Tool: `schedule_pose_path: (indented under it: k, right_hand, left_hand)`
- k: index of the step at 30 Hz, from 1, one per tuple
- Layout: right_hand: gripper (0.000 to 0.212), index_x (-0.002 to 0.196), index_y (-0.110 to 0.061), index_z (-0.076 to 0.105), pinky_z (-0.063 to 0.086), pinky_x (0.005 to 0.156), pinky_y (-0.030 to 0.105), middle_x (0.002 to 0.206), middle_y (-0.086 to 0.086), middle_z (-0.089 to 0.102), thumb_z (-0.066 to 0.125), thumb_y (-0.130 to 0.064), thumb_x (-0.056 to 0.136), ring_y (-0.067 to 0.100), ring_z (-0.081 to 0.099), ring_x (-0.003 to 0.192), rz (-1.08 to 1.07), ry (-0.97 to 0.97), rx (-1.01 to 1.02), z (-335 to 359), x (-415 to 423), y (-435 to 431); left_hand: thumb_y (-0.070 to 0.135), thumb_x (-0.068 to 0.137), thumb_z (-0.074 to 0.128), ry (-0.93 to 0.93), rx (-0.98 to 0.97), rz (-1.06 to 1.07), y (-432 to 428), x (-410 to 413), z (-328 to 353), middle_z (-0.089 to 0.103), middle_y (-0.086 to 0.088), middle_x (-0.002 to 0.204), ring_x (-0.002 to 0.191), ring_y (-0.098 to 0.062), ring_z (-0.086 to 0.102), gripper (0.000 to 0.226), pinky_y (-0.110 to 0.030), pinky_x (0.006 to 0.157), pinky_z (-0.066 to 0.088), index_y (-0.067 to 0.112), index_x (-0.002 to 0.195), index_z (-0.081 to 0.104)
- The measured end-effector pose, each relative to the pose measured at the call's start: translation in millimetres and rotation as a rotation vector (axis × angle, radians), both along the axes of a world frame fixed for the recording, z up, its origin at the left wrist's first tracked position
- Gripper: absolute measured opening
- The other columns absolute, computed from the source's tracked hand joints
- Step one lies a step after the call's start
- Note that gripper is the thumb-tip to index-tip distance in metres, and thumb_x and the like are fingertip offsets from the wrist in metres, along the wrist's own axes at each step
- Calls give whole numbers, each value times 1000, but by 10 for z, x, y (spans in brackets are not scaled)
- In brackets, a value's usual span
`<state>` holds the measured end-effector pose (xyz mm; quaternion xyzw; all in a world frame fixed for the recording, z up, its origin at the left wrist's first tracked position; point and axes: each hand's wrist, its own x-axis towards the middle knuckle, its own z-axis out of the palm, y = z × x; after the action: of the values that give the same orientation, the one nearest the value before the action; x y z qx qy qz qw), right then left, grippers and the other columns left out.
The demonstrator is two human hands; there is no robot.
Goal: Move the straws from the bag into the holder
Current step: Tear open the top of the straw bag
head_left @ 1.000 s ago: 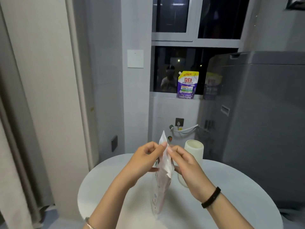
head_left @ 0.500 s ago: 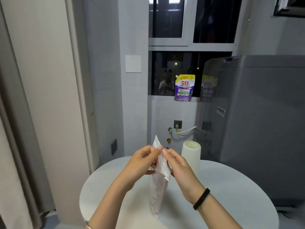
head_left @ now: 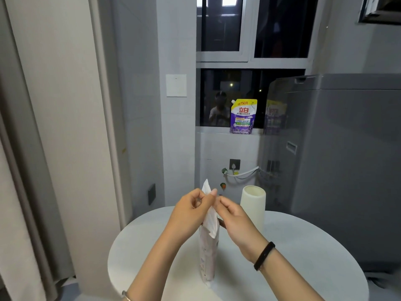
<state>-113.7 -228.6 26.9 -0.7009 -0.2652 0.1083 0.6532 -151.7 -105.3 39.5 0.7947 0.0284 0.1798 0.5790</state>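
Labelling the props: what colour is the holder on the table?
Plain cream-white holder, no pattern; it shows best in the head view.

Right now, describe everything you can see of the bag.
The bag is a tall, narrow packet of thin, crinkly material, whitish with a faint pink tint and small print low on its side. It stands upright with its bottom on the round white table, left of the holder and apart from it. Its top ends in a pointed white flap. The left hand and right hand pinch that top from either side. Its contents cannot be made out.
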Motion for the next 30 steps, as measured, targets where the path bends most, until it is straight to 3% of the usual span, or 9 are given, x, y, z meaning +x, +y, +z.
schedule_pose_path:
  k: [5,10,13,16,20,23,25,27,30]
  right_hand:
    - [26,98,-17,65,51,95,33,101,0,71,41,-28,98,12,65,98,-19,-5,-12,-23,-4,19]
    - [26,92,-7,62,48,94,39,95,0,67,43,-23,98,13,62,91,-56,-17,21,-9,0,34]
    - [25,89,-3,62,51,92,33,109,-13,66,43,-17,98,7,66,91,-65,-20,44,-1,14,28]
    - [25,90,0,62,54,84,27,106,-25,63,43,-15,98,0,66,84,-77,-36,26,0,34,25]
    - [27,88,-19,65,55,63,18,87,-18,69,40,-13,99,6,69,75,-134,83,89,111,120,-79]
    - [26,83,-19,62,53,72,18,84,-8,66,41,-18,98,1,62,75,-241,6,-16,146,212,-233]
    - [21,87,-14,62,46,68,9,86,-8,65,45,-23,97,-8,61,74,-233,-99,-100,112,224,-251]
    - [17,97,-14,60,43,71,6,101,-9,63,56,-29,91,-14,59,88,-197,-146,-79,99,229,-232]
    - [74,128,-45,38,32,97,19,134,-25,39,74,-56,64,-8,33,126,-20,-225,-145,127,280,-254]
  left_hand:
    - [38,94,51,-30,60,-1,41,39,-28,51,-10,70,67,-22,52,36,-53,75,51,15,67,51]
    - [29,98,46,-42,109,-44,28,96,-41,49,-6,70,67,-17,45,34,-32,67,37,7,73,53]
    - [26,100,44,-41,46,-90,22,97,-44,53,2,67,63,-10,46,34,-25,65,38,13,72,58]
    - [24,100,44,-37,19,-91,-3,107,-57,57,8,66,62,-6,49,33,-21,65,42,16,74,64]
    - [22,100,43,-33,-23,-61,53,133,-58,59,-11,80,73,-17,53,36,-28,70,46,-9,91,57]
    - [24,100,42,-30,-5,-42,143,123,-57,60,-10,80,72,-16,55,37,-21,65,48,-7,86,56]
    - [24,101,42,-27,12,-52,127,124,-50,59,-10,79,68,-12,55,33,-18,60,49,0,82,55]
    - [23,101,42,-28,-4,-78,83,136,-38,57,-8,76,64,-11,53,31,-18,59,49,7,76,51]
    - [24,101,42,-30,-5,-119,69,145,-11,54,-5,74,66,-12,52,30,-21,62,47,12,75,51]
